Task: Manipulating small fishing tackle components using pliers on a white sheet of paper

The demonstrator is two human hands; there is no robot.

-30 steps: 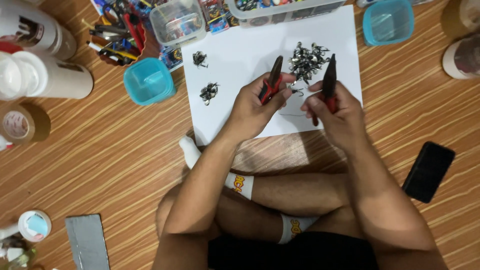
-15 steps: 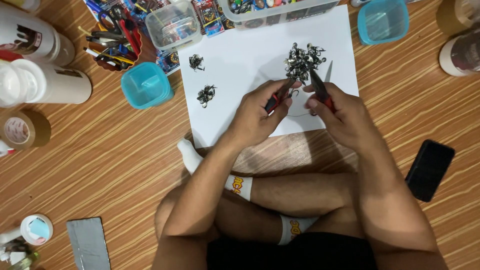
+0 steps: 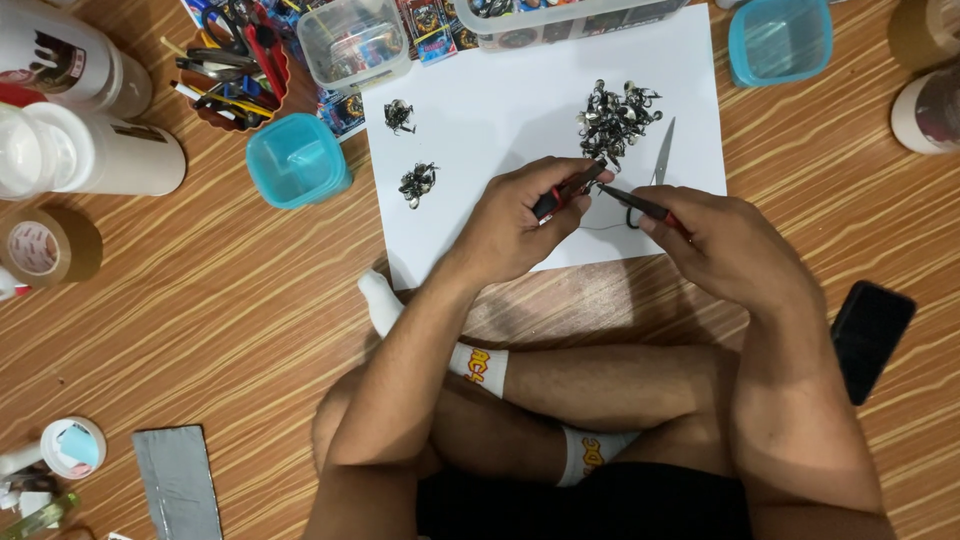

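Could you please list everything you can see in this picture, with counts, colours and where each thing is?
paper sheet: one, white, on the floor ahead of the legs
metal bits: three dark silvery piles, large top right of the sheet, two small on its left
scissors: one, silver, on the sheet's right
tubs: two, teal, one left of the sheet, one top right
clear box: one, above the sheet
tool cup: one, holds scissors and pens, top left
white bottles: two, far left
tape roll: one, brown, left edge
phone: one, black, right
grey strip: one, bottom left
left hand: holds red-handled pliers
right hand: holds second pliers
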